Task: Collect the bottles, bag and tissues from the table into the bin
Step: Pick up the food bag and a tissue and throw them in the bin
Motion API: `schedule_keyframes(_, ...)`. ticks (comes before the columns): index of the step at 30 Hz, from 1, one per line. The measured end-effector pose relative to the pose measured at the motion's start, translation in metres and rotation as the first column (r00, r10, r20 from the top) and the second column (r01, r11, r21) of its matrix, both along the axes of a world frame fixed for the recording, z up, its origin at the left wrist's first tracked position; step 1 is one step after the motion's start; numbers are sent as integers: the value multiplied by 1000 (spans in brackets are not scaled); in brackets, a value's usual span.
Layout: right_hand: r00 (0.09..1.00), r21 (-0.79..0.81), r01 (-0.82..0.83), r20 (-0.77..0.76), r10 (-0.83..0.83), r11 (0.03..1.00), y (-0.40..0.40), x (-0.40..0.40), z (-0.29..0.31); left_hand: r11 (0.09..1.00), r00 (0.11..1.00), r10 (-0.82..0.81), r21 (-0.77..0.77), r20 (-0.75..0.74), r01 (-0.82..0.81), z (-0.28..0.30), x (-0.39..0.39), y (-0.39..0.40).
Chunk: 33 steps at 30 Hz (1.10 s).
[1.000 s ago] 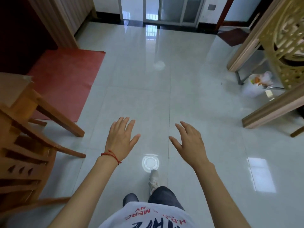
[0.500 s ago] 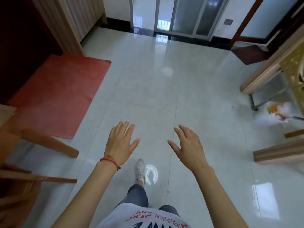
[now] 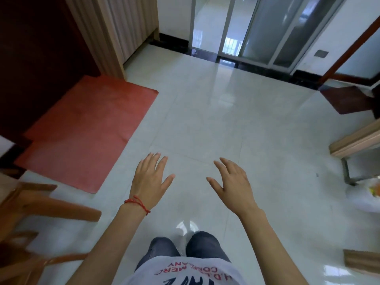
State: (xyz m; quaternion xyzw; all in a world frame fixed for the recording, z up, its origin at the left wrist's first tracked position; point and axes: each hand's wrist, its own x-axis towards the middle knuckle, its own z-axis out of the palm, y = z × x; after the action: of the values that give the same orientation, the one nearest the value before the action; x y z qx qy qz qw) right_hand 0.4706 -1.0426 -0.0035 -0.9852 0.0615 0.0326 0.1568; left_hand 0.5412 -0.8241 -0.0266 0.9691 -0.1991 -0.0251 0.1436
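White glossy floor tiles [image 3: 236, 124] lay under both hands; the left hand [image 3: 151, 179] and right hand [image 3: 234, 182] were spread and held nothing. No bottles, tissues or bin were visible, so collecting seemingly had not started.

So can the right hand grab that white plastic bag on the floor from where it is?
Probably not yet. The right hand is open and empty over bare tile, and the white plastic bag lies well off to its right by a metal leg. Nothing blocks the way; the person would likely have to step closer.
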Motion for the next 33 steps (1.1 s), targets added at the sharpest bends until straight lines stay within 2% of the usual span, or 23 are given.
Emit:
schedule_keyframes(4,994,-3,-105,15,105,995,-1,62,-1,995,995,95,4,-12,-95,-5,35,7)
schedule_keyframes(10,946,-13,-320,46,320,947,10,165,-1,945,945,327,8,-2,-327,-4,86,19)
schedule_keyframes(20,709,-62,-702,31,705,709,62,308,8,740,740,673,-3,-15,-673,-1,137,50)
schedule_keyframes(28,563,-17,-826,38,826,564,129,370,-2,607,603,794,40,-82,-794,-3,158,95)
schedule_keyframes(33,529,-11,-848,38,848,530,180,414,-10,581,576,813,53,-78,-812,-3,197,139)
